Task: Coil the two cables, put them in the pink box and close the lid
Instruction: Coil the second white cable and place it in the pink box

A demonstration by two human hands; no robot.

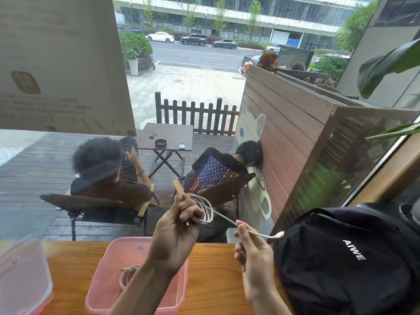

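My left hand [176, 226] is raised above the pink box [103, 278] and grips a partly coiled white cable [205, 211], with several loops hanging around its fingers. The cable's free end runs down to the right, where my right hand [252, 248] pinches it between thumb and fingers; the plug tip [280, 234] sticks out past the hand against a black bag. A second cable [127, 275], coiled, lies inside the open pink box, partly hidden by my left forearm. The translucent lid [21, 276] lies on the table at the left.
A black backpack [350, 262] fills the right side of the wooden table [213, 280], close to my right hand. A window stands right behind the table's far edge. Outside it, two people sit in chairs by a small folding table.
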